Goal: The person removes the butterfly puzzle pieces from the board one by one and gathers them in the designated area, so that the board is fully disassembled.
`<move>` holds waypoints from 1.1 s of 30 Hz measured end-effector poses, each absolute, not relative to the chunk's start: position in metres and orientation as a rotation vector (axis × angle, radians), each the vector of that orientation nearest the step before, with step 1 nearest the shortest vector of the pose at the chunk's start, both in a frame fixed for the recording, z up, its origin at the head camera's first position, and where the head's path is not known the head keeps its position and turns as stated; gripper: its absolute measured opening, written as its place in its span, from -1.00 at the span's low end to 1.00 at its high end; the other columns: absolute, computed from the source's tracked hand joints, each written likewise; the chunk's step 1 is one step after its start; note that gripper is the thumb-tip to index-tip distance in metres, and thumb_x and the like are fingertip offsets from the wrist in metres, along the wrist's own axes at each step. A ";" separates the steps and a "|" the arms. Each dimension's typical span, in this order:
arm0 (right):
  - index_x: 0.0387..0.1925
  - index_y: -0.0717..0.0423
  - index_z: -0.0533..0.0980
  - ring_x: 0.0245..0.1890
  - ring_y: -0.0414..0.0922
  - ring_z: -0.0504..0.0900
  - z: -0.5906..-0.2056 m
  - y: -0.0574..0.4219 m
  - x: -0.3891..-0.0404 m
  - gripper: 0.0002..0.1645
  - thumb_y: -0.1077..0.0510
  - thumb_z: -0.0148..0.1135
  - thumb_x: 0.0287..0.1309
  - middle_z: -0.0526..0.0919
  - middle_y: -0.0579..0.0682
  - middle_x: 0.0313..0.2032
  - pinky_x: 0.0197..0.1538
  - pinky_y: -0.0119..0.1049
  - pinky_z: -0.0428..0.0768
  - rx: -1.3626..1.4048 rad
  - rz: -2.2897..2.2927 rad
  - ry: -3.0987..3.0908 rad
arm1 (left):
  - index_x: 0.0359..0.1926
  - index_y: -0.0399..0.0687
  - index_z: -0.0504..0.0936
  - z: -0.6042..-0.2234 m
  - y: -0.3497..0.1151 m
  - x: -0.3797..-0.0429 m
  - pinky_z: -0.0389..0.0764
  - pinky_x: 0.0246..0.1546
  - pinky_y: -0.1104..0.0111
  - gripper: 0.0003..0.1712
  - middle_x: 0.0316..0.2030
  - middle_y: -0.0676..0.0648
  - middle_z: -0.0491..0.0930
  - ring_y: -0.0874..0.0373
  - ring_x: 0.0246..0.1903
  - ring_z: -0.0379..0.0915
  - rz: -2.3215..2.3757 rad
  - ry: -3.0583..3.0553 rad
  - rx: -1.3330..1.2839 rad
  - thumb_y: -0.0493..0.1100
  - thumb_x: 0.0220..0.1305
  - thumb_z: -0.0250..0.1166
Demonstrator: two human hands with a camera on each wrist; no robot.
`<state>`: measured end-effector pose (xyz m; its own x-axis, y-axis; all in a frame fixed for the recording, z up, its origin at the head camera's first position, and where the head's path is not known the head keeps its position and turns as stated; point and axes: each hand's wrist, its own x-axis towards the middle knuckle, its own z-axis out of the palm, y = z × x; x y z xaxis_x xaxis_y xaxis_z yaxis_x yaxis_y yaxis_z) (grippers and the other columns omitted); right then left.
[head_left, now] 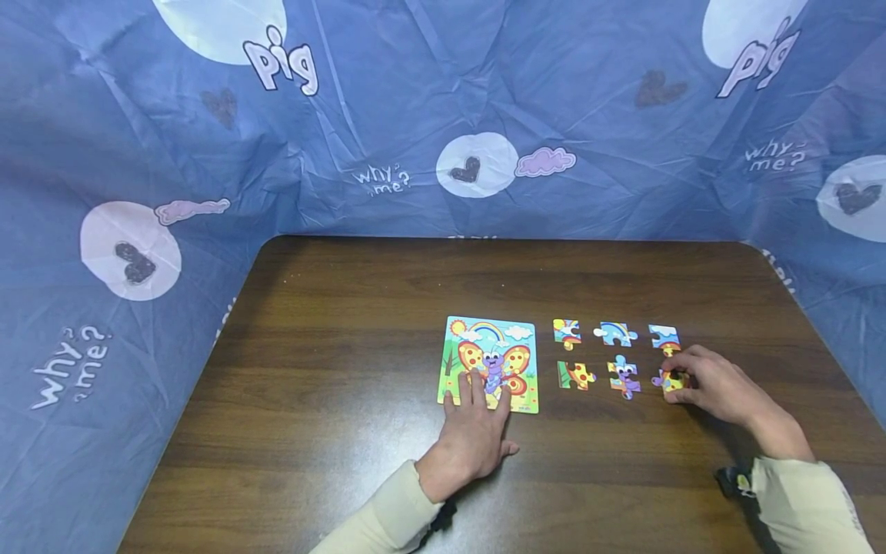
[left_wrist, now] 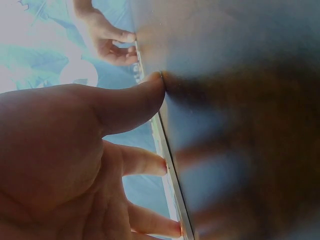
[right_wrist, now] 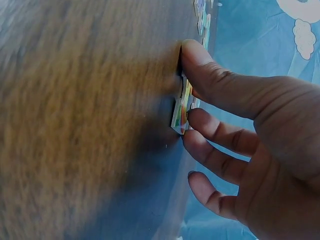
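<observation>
A square butterfly picture board lies flat on the table, with a sun, a rainbow and a tree printed on it. My left hand rests with spread fingers over its lower edge; in the left wrist view the fingertips touch the board's edge and the thumb is down on the tabletop. To the right, my right hand pinches a yellow and purple puzzle piece between thumb and fingers, partly covering it. That puzzle piece lies close to the tabletop in the right wrist view.
Other puzzle pieces form two rows: a sun piece, a rainbow piece and a cloud piece behind, a tree piece and a butterfly-face piece in front. A blue printed cloth hangs behind the wooden table.
</observation>
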<state>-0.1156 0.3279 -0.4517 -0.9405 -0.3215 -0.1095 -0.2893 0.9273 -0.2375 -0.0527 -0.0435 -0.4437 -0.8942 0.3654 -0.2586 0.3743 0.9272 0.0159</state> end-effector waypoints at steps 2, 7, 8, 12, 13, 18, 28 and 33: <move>-0.17 0.14 0.64 -0.29 -0.10 0.56 -0.452 0.328 -0.115 -0.55 0.04 0.57 -0.11 0.63 0.09 -0.23 -0.26 -0.08 0.54 -0.476 -0.332 2.941 | 0.48 0.14 0.26 -0.444 -0.044 -0.053 0.45 0.29 -0.12 -0.08 0.45 -0.40 0.21 -0.29 0.47 0.15 -0.046 2.829 0.552 0.39 0.21 0.26; -0.17 0.14 0.64 -0.29 -0.10 0.57 -0.451 0.330 -0.115 -0.54 0.03 0.57 -0.13 0.63 0.11 -0.22 -0.26 -0.06 0.55 -0.506 -0.338 2.954 | 0.48 0.14 0.24 -0.445 -0.043 -0.053 0.44 0.30 -0.12 -0.07 0.45 -0.41 0.20 -0.30 0.47 0.13 -0.040 2.819 0.553 0.39 0.21 0.25; -0.17 0.13 0.64 -0.29 -0.11 0.57 -0.451 0.330 -0.115 -0.54 0.03 0.57 -0.12 0.64 0.10 -0.22 -0.25 -0.06 0.55 -0.506 -0.337 2.956 | 0.49 0.14 0.23 -0.445 -0.043 -0.053 0.44 0.30 -0.12 -0.07 0.45 -0.41 0.20 -0.30 0.47 0.12 -0.041 2.815 0.553 0.39 0.22 0.24; -0.15 0.13 0.64 -0.29 -0.11 0.57 -0.451 0.331 -0.115 -0.53 0.03 0.56 -0.12 0.64 0.11 -0.21 -0.26 -0.07 0.54 -0.504 -0.339 2.951 | 0.49 0.13 0.23 -0.444 -0.043 -0.053 0.43 0.31 -0.12 -0.08 0.45 -0.41 0.18 -0.31 0.48 0.11 -0.033 2.803 0.553 0.39 0.23 0.23; -0.14 0.13 0.64 -0.28 -0.10 0.57 -0.451 0.331 -0.115 -0.53 0.03 0.56 -0.12 0.64 0.11 -0.21 -0.26 -0.06 0.55 -0.503 -0.336 2.950 | 0.49 0.13 0.23 -0.443 -0.043 -0.054 0.43 0.31 -0.12 -0.08 0.45 -0.41 0.18 -0.31 0.48 0.11 -0.030 2.802 0.552 0.39 0.23 0.24; -0.13 0.14 0.64 -0.25 -0.04 0.59 -0.451 0.331 -0.115 -0.52 0.03 0.57 -0.11 0.64 0.14 -0.20 -0.23 0.04 0.57 -0.489 -0.330 2.945 | 0.48 0.13 0.24 -0.443 -0.043 -0.053 0.45 0.29 -0.12 -0.08 0.44 -0.41 0.20 -0.30 0.47 0.12 -0.039 2.816 0.556 0.39 0.22 0.25; -0.12 0.15 0.64 -0.26 -0.04 0.58 -0.450 0.330 -0.115 -0.51 0.03 0.57 -0.11 0.64 0.13 -0.22 -0.24 0.05 0.56 -0.479 -0.325 2.937 | 0.48 0.14 0.24 -0.444 -0.043 -0.053 0.44 0.30 -0.12 -0.08 0.45 -0.41 0.20 -0.30 0.47 0.13 -0.047 2.818 0.558 0.39 0.23 0.23; -0.14 0.14 0.64 -0.28 -0.05 0.57 -0.450 0.330 -0.115 -0.52 0.03 0.58 -0.12 0.64 0.11 -0.24 -0.26 0.01 0.55 -0.501 -0.326 2.943 | 0.49 0.15 0.23 -0.445 -0.043 -0.053 0.44 0.31 -0.11 -0.08 0.46 -0.41 0.19 -0.30 0.48 0.12 -0.049 2.812 0.551 0.40 0.23 0.22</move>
<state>-0.1146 0.3299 -0.4501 -0.9350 -0.3405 -0.0993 -0.3105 0.9211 -0.2350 -0.0531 -0.0433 -0.4448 -0.8898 0.3654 -0.2735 0.3746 0.9270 0.0197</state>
